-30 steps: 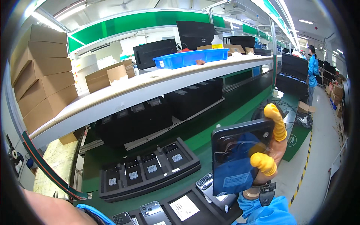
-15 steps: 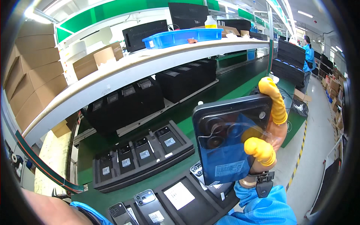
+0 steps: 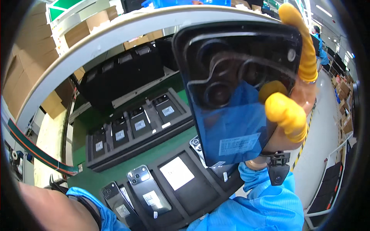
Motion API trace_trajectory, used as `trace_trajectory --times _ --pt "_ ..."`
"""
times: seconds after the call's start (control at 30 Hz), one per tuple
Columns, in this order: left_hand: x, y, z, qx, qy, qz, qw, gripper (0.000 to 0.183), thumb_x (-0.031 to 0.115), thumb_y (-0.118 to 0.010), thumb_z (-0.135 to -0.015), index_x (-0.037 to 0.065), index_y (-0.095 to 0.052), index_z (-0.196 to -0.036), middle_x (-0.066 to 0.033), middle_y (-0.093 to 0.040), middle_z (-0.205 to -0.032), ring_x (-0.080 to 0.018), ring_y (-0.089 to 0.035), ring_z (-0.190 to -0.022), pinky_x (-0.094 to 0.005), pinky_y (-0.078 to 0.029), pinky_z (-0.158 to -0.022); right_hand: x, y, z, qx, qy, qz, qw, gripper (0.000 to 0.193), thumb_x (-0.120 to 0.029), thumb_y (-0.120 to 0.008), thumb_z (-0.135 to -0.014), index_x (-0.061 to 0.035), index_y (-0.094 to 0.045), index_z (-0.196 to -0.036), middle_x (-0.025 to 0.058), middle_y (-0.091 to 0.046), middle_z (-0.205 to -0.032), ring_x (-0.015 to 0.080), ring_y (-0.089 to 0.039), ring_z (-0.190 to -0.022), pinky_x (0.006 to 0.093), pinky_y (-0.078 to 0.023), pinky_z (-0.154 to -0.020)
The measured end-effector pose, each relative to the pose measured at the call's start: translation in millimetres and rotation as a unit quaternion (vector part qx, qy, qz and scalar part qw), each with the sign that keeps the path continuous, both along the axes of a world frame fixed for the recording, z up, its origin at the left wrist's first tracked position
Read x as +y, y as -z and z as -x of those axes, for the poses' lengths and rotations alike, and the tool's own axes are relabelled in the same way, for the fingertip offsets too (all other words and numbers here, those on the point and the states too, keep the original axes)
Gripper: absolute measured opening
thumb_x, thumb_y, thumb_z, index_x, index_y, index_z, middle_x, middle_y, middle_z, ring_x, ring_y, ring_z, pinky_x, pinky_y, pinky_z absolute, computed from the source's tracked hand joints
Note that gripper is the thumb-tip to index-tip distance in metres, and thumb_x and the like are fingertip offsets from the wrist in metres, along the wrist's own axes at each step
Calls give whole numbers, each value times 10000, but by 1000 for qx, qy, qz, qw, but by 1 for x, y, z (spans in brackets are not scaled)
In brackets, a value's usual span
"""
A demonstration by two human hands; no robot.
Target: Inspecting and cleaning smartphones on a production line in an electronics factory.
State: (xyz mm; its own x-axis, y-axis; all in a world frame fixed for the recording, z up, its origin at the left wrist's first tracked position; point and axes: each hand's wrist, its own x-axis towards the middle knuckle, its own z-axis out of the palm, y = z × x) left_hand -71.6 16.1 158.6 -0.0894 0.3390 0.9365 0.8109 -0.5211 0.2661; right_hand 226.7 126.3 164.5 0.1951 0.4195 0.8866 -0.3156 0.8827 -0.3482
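Note:
My right hand (image 3: 295,115), with yellow finger cots on the thumb and a finger, grips a dark smartphone (image 3: 235,111) by its right edge. The phone is raised upright close to me, its camera side with a white label facing me; reflections cross its glossy back. Below it lies a black foam tray (image 3: 181,215) with a grey smartphone (image 3: 148,192), a darker smartphone (image 3: 115,202) and another partly hidden behind the held one. White paper (image 3: 177,173) lies in one tray slot. At the lower left, bare skin of my left hand (image 3: 50,204) shows past the blue sleeve; its fingers are out of sight.
Behind stands a second foam tray (image 3: 135,142) with several labelled phones, on a green bench (image 3: 96,179). A white-edged shelf (image 3: 115,48) overhangs black foam stacks (image 3: 119,81). Cardboard boxes (image 3: 31,65) rise at the left. A person in blue (image 3: 322,50) stands far right.
The held phone has come nearer and appears larger and higher. The view has tilted downward, so the shelf and its blue bin sit higher. The right hand keeps its grip.

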Motion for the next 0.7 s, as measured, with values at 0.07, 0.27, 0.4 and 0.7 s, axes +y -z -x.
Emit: trace_trajectory --times 0.07,0.27,0.4,0.7 --pt "1 -4 -4 8 2 -7 1000 373 300 -708 -884 -6 -634 -1084 -159 -649 -1006 -276 -618 -948 -427 -476 -889 3 6 1 -2 -5 -3 1000 1002 -368 -886 -622 5 -420 -1427 165 -545 -1347 282 -605 -1158 436 -488 -1021" --pt "-1 -12 -19 39 -3 -65 997 389 304 -714 -882 -11 -640 -1097 -166 -652 -1020 -278 -618 -966 -428 -475 -905 4 15 -1 -4 -18 -7 1000 941 -325 -867 -640 12 -436 -1406 158 -555 -1313 267 -603 -1130 418 -489 -995" --pt "-10 -6 -20 88 10 15 996 400 307 -717 -880 -15 -644 -1106 -170 -655 -1029 -279 -618 -978 -429 -474 -915 9 16 -5 -9 -34 -18 999 900 -297 -854 -653 16 -447 -1391 153 -561 -1290 257 -602 -1111 406 -490 -978" --pt "-20 88 -53 209 419 443 765 200 79 -682 -813 31 -716 -1004 -105 -717 -975 -282 -683 -872 -372 -537 -777 28 14 5 -49 -99 -47 993 810 -234 -826 -680 27 -470 -1359 142 -575 -1239 236 -599 -1070 379 -492 -939"
